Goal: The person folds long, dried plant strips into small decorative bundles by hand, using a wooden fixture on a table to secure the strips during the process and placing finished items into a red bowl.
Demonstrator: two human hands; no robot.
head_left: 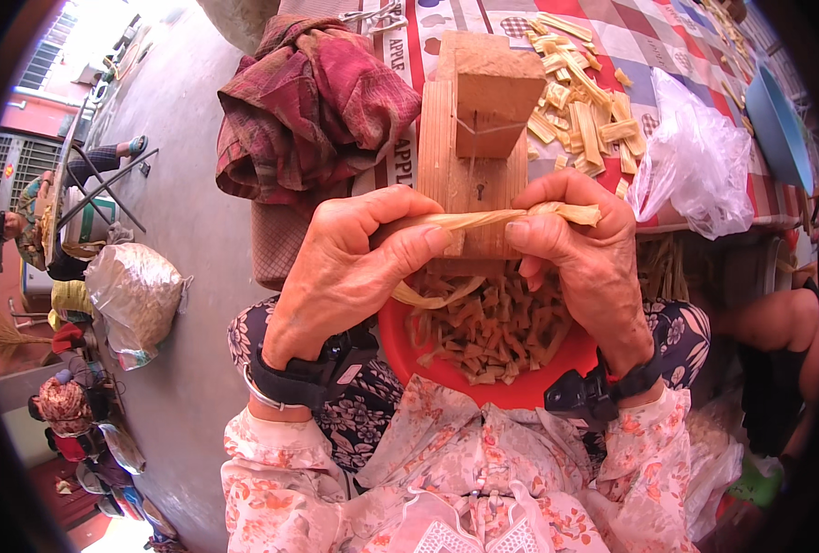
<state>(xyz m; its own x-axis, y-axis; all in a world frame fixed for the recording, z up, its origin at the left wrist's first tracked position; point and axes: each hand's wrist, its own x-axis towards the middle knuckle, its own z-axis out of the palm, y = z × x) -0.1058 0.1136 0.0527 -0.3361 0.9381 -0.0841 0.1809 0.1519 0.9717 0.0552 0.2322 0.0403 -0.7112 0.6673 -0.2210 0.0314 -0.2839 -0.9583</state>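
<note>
A pale yellow, fibrous-looking strip (479,219) is stretched level between my hands, folded or twisted along its length. My left hand (373,244) pinches its left part between thumb and forefinger. Its right end sticks out past my right hand (575,241), whose thumb and fingers are closed on it. A loose tail of similar material hangs below my left hand. Just beyond the strip stands a wooden jig (499,101), a board with an upright block and a thin wire or cord across it. Below my hands, a red basin (511,394) holds many small cut pieces.
A crumpled maroon cloth (313,106) lies left of the jig. Flat yellow pieces (585,115) are heaped on the patterned tablecloth at right, beside a clear plastic bag (695,152) and a blue basin (778,129). Another person's leg (778,323) is at the right. A filled sack (138,295) stands on the floor.
</note>
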